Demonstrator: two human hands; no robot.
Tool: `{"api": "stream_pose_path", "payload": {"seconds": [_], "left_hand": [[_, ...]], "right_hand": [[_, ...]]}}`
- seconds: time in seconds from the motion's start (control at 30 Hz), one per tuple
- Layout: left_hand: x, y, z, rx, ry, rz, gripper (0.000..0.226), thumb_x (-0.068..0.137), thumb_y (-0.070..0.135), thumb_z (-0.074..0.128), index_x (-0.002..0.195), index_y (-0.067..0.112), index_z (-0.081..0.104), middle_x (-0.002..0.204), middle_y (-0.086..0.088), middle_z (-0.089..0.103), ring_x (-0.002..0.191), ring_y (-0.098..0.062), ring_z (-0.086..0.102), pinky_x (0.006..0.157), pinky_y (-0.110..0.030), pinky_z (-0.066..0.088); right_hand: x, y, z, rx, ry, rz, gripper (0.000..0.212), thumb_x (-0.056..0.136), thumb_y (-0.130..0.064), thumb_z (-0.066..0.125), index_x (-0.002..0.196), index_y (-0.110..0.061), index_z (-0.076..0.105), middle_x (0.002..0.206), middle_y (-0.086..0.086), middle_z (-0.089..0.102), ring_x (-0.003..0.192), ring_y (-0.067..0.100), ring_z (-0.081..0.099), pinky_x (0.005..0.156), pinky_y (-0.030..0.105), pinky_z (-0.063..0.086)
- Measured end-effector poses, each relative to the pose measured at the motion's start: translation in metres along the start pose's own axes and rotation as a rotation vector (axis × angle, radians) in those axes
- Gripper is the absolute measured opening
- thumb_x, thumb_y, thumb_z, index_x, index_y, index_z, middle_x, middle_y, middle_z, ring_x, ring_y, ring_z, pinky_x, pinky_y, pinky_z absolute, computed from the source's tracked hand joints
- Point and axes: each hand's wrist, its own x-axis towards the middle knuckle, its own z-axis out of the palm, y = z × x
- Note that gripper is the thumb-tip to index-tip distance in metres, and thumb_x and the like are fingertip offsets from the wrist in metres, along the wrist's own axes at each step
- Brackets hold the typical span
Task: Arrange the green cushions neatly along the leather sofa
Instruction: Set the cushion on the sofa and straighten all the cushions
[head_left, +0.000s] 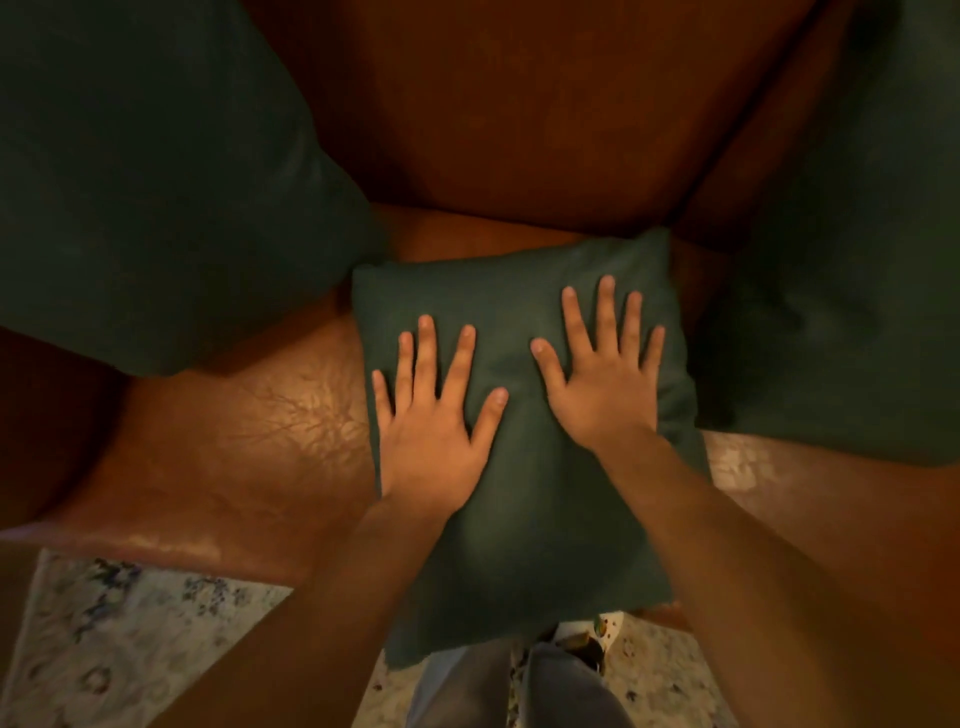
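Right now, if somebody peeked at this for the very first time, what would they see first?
First, the two hands: the left hand and the right hand lie flat with fingers spread on a small green cushion in the middle, whose near end hangs over the front edge of the brown leather sofa. Then the two bigger green cushions, one at the left and one at the right.

We reach both bare arms forward, our left hand (434, 415) and right hand (605, 376) lying flat, palms down, side by side, fingers straight and spread, thumbs pointing inward.
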Motion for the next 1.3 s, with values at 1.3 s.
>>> {"api": "stream_pose_path", "payload": {"seconds": [1.3], "left_hand": [[-0.066,0.051,0.025,0.189,0.081,0.153,0.07,0.101,0.063,0.028,0.162,0.032,0.01,0.17,-0.005,-0.004,0.157,-0.027,-0.003,0.124,-0.058,0.007]], "right_hand": [[-0.101,0.065,0.072,0.149,0.06,0.027,0.075,0.1,-0.069,0.018,0.162,-0.032,0.0,0.17,0.004,-0.01,0.157,0.031,-0.006,0.124,0.058,0.008]]}}
